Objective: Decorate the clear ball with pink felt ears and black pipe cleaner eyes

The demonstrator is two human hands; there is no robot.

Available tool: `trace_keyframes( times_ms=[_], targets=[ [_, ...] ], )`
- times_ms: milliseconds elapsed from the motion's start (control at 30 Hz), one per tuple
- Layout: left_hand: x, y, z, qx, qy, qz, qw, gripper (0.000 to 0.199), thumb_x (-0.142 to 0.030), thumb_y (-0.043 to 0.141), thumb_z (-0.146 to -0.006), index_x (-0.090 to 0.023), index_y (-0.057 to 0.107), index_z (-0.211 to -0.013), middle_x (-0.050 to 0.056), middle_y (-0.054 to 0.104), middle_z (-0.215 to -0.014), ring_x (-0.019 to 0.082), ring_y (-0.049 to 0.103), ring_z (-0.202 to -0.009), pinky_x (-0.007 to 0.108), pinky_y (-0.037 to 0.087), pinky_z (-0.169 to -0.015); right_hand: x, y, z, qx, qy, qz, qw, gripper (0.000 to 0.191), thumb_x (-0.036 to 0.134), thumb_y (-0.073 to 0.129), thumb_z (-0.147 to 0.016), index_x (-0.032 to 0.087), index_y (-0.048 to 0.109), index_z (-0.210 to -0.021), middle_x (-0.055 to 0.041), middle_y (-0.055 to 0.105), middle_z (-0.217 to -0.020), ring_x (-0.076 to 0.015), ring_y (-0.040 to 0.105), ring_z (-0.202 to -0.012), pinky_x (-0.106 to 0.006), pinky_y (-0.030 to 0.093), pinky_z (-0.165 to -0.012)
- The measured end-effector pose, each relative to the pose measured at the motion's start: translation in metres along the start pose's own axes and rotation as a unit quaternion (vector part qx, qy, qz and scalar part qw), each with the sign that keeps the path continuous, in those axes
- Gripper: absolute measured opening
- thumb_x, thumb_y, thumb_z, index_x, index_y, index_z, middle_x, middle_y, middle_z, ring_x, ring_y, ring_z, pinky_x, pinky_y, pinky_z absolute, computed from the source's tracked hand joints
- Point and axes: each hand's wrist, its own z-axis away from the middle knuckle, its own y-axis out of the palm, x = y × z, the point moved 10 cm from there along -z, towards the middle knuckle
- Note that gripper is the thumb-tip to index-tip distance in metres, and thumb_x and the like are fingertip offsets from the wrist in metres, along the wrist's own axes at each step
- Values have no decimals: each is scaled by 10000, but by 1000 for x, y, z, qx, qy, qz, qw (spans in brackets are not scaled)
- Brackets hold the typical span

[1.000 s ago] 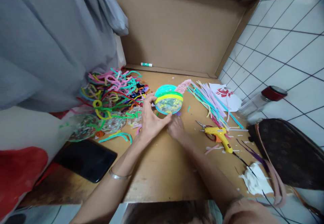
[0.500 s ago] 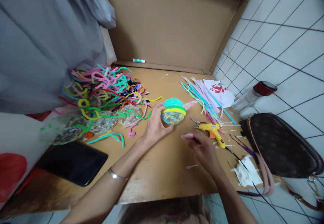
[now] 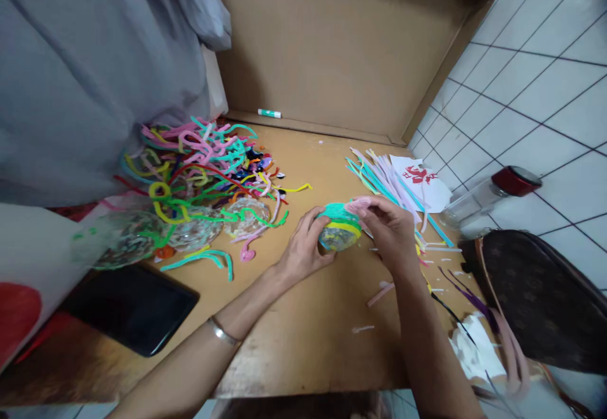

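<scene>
My left hand (image 3: 306, 242) is wrapped around the side of a clear dome-shaped craft piece (image 3: 340, 237) covered with turquoise, green and yellow bands of fuzzy pipe cleaner. At the top right of the dome, a pink fuzzy pipe cleaner piece (image 3: 359, 204) is pinched between the thumb and fingers of my right hand (image 3: 389, 226). It meets the turquoise part there. The yellow glue gun is almost wholly hidden behind my right hand and forearm. On the table below lies a short pink strip (image 3: 380, 294).
A tangle of coloured pipe cleaners (image 3: 203, 160) and clear domes (image 3: 192, 229) lie left, above a black tablet-like device (image 3: 137, 308). Straight pipe cleaners (image 3: 386, 179), a bottle (image 3: 493, 194), a brown bag (image 3: 531, 299) and white tissue (image 3: 477, 346) are right. Cardboard (image 3: 332, 46) stands behind.
My right hand has moved up from beside the glue gun to the dome and now pinches the pink piece at its top. My left hand keeps its hold. The view has shifted slightly.
</scene>
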Motion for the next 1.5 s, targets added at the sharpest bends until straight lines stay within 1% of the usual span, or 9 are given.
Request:
trace_keyframes(
  times_ms=[100,267,333,467,600,733,1167,1333,1500],
  targets=[
    [0,0,-1,4,-2,3,1000,650,-174,694,-661,-203,401,-1241,178,451,-1323,313,481,-1262,482,471,-1004,-5,4,-5,7,6,42,999,141,263,658,-745,189,707,-854,-8,693,-757,-130,594,-650,-264,485,-622],
    [-1,-1,0,2,9,4,1000,642,-174,689,-673,-201,404,-1248,180,445,-1331,310,478,-1258,476,471,-1006,-4,-2,-7,-24,-5,92,995,112,278,666,-719,198,706,-786,-5,692,-740,-134,560,-649,-258,443,-593],
    [-1,-1,0,-1,11,4,1000,638,-172,684,-679,-204,402,-1251,181,443,-1333,312,475,-1261,479,470,-1006,-7,-3,-7,-23,-9,94,995,116,288,667,-719,200,711,-780,-10,703,-750,-138,559,-648,-264,439,-594],
    [-2,0,0,-4,11,3,1000,652,-171,685,-676,-206,396,-1260,181,441,-1335,318,472,-1265,487,467,-1010,-19,3,-9,9,2,83,997,144,304,668,-722,196,729,-795,-21,720,-774,-139,563,-636,-267,432,-579],
    [-3,-1,0,-11,18,3,1000,658,-160,684,-668,-199,400,-1260,181,442,-1334,313,480,-1253,477,470,-1011,-26,3,-9,12,8,73,997,153,303,668,-725,198,737,-811,-24,731,-797,-143,579,-657,-269,433,-590],
    [-3,1,0,-2,14,1,1000,655,-156,681,-669,-212,408,-1261,173,430,-1354,309,474,-1261,478,471,-1010,-28,3,-10,15,11,65,998,153,299,673,-721,193,743,-806,-27,737,-791,-149,596,-673,-271,438,-604],
    [-1,2,1,5,4,-1,1000,628,-163,676,-681,-216,440,-1260,166,426,-1371,308,463,-1279,482,467,-1012,-25,8,-12,23,-21,99,995,122,289,661,-730,219,741,-789,-24,746,-783,-174,638,-712,-300,482,-662],
    [-3,2,0,10,3,-4,1000,621,-144,669,-673,-199,446,-1250,179,434,-1361,311,464,-1275,474,470,-1010,-20,11,-11,32,-35,104,993,105,284,667,-739,224,743,-781,-30,737,-775,-190,645,-763,-319,498,-710],
    [-3,1,-1,13,-2,-2,1000,650,-124,671,-659,-207,437,-1259,180,436,-1363,318,457,-1284,489,459,-1015,-18,11,-11,29,-48,126,990,110,275,659,-745,224,747,-786,-24,731,-762,-181,629,-729,-312,486,-694]
  ],
)
